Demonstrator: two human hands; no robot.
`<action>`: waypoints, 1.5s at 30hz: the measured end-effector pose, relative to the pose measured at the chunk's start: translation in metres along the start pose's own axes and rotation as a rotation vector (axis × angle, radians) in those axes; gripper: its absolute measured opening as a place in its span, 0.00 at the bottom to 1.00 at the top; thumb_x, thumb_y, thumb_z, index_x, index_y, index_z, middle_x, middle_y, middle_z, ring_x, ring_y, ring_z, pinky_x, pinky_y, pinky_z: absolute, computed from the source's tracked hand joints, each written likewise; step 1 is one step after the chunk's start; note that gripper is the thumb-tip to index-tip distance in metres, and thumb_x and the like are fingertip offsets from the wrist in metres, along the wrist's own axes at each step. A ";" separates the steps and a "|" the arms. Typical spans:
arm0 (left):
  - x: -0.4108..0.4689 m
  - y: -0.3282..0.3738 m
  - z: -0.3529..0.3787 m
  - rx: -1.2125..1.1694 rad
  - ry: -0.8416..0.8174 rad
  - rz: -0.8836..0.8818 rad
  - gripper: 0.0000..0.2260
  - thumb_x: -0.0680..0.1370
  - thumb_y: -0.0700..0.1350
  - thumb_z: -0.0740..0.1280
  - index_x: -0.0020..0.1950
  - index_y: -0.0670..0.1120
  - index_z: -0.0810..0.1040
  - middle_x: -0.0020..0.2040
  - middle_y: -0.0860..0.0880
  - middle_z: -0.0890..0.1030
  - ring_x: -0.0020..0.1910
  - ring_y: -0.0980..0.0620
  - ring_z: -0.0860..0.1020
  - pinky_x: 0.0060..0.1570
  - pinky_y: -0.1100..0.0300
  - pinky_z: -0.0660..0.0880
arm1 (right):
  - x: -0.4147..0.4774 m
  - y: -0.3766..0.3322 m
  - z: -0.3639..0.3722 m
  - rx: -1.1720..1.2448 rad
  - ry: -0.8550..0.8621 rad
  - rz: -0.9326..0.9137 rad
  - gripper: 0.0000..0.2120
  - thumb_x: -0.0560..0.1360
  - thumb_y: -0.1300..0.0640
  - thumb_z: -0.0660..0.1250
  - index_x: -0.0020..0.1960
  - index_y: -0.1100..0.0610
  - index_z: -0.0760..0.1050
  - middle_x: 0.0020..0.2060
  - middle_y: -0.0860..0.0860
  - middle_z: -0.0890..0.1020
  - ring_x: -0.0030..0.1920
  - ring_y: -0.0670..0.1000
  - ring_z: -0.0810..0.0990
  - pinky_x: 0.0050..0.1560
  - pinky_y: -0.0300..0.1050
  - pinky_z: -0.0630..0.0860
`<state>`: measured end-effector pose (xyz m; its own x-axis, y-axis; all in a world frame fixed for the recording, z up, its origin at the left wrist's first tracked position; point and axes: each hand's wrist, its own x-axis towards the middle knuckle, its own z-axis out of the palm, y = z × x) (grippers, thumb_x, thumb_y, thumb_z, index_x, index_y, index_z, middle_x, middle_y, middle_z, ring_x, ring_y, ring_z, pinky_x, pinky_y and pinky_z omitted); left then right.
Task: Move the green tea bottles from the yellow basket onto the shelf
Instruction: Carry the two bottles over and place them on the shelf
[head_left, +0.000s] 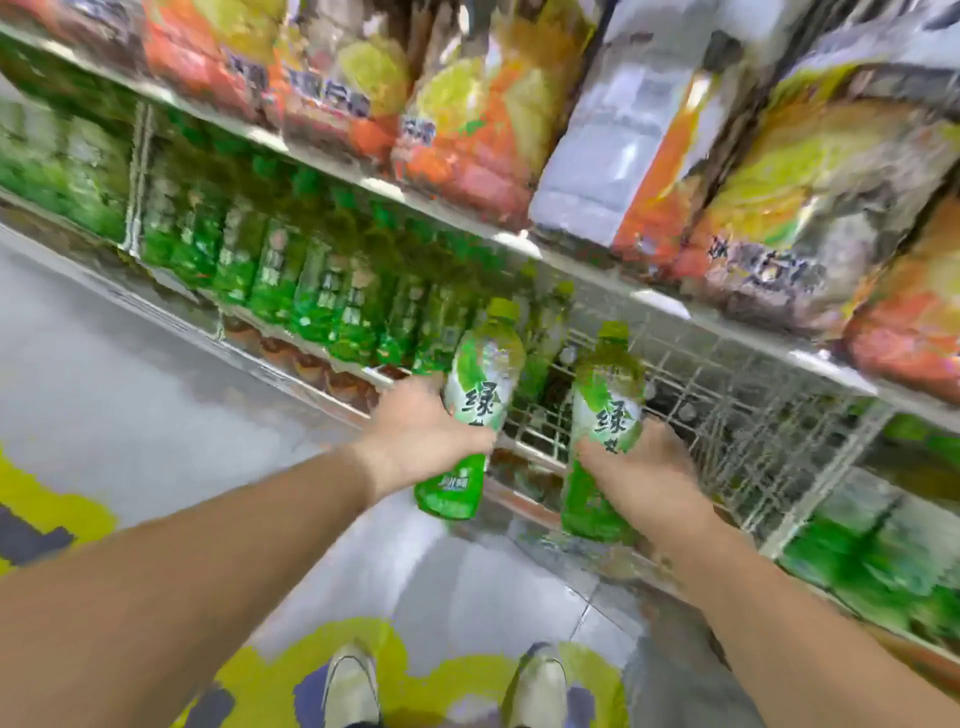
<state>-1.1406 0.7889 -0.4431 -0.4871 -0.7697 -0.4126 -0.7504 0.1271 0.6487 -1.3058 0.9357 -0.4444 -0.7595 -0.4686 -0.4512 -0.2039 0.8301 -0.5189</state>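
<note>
Two bare forearms stretch in from the bottom edge, with pale shoes (353, 680) below them on the grey floor (156, 374). The left hand (421, 431) is wrapped round the middle of a green tea bottle (480, 374), cap up and leaning a little to the right. The right hand (644, 467) grips a second green tea bottle (605, 410) low on its label. Both bottles are held just in front of the white wire shelf (727, 395), right of a packed row of green bottles (311, 296). Orange multipacks (467, 130) sit on the level above. The whole view is blurred.
</note>
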 end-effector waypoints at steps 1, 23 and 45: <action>0.014 0.003 0.013 0.006 -0.021 0.029 0.13 0.64 0.53 0.77 0.44 0.50 0.82 0.37 0.55 0.82 0.38 0.58 0.79 0.35 0.66 0.72 | 0.011 0.006 0.003 -0.006 0.023 0.030 0.25 0.64 0.37 0.68 0.51 0.56 0.76 0.40 0.50 0.81 0.34 0.45 0.76 0.30 0.38 0.67; 0.197 0.037 0.178 -0.041 0.076 0.272 0.14 0.68 0.52 0.75 0.48 0.48 0.79 0.42 0.50 0.83 0.39 0.50 0.83 0.37 0.58 0.80 | 0.197 0.082 0.053 0.326 0.202 -0.134 0.07 0.73 0.52 0.74 0.45 0.55 0.80 0.35 0.48 0.84 0.30 0.43 0.82 0.26 0.35 0.73; 0.201 0.037 0.214 0.529 0.193 0.498 0.29 0.78 0.57 0.69 0.70 0.39 0.66 0.59 0.42 0.79 0.57 0.45 0.81 0.49 0.59 0.78 | 0.237 0.112 0.077 0.284 0.207 -0.128 0.18 0.72 0.45 0.76 0.50 0.54 0.72 0.43 0.51 0.81 0.41 0.49 0.80 0.39 0.45 0.76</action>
<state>-1.3618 0.7728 -0.6384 -0.7746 -0.6325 0.0005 -0.6002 0.7353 0.3149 -1.4608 0.8944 -0.6650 -0.8537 -0.4680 -0.2284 -0.1480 0.6386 -0.7552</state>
